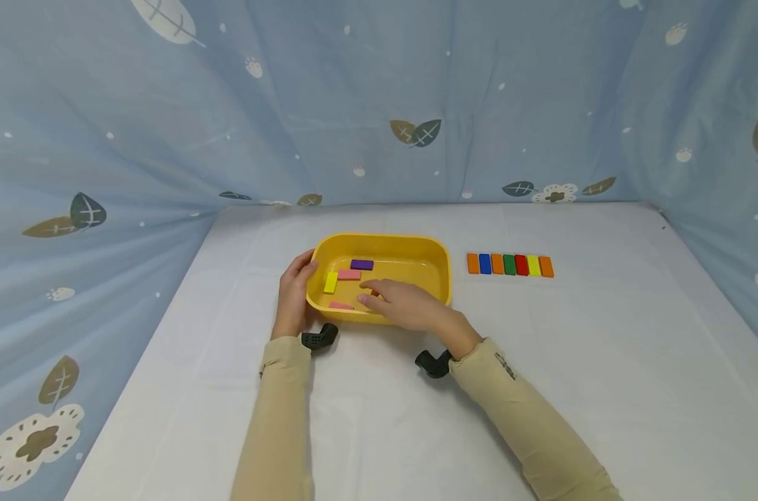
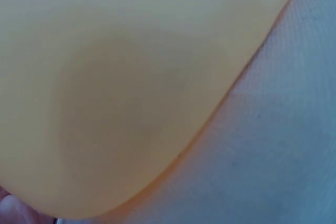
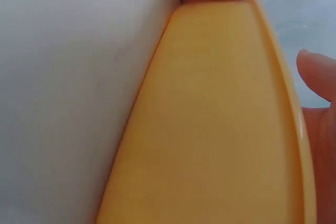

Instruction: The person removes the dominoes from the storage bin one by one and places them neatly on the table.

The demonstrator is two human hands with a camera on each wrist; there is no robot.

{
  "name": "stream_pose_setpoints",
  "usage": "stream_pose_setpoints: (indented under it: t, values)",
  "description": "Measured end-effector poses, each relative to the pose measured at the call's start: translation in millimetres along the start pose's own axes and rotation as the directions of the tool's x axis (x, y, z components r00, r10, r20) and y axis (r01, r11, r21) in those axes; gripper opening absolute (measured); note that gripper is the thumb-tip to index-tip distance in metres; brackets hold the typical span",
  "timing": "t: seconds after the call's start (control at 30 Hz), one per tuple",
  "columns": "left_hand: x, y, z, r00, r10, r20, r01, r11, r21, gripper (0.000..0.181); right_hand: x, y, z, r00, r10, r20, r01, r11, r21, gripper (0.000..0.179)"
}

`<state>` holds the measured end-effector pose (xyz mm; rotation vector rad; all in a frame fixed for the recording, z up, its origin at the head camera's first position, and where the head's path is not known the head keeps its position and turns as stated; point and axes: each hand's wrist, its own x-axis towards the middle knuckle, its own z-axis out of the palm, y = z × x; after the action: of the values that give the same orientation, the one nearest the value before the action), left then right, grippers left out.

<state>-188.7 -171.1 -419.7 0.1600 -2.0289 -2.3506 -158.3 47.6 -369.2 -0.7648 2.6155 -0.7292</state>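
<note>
A yellow plastic tub [image 1: 416,243] stands on the table with several flat, domino-like blocks in its left half. Among these are a purple block [image 1: 362,265], a pink block [image 1: 349,275], a yellow block [image 1: 331,282] and another pink block [image 1: 341,305] by the near wall. My left hand [image 1: 296,289] holds the tub's left end, its thumb at the rim. Over the near rim reaches my right hand [image 1: 407,303], thumb and forefinger apart above the tub's floor; a small dark reddish patch between them is too small to identify. Both wrist views mostly show the tub's outer wall [image 2: 131,103] [image 3: 210,119].
Right of the tub lies a row of upright-set coloured blocks [image 1: 510,264], side by side: orange, blue, green, red and yellow. A white cloth [image 1: 604,334] covers the table. Blue patterned curtains [image 1: 329,90] hang behind and at the sides. Black wrist devices [image 1: 319,337] sit by both cuffs.
</note>
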Motion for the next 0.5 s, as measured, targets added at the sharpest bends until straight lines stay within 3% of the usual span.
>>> stream_pose_setpoints:
  t: [0.13, 0.33, 0.5]
  values:
    - [-4.0, 5.8, 2.7, 1.000, -0.002, -0.002, 0.002, 1.000, 0.021, 0.038, 12.7, -9.3, 8.8, 0.999, -0.037, 0.019, 0.037, 0.999, -0.002, 0.061]
    - [-7.3, 8.2, 4.8, 1.000, -0.009, 0.018, 0.008, 0.999, 0.035, 0.039, 21.8, -13.2, 16.4, 0.994, -0.105, 0.013, 0.104, 0.994, 0.030, 0.049]
    - [-0.5, 2.0, -0.6, 1.000, -0.001, -0.005, 0.001, 0.999, 0.038, 0.038, 24.8, -17.1, 19.0, 0.990, -0.128, 0.058, 0.133, 0.988, -0.074, 0.055]
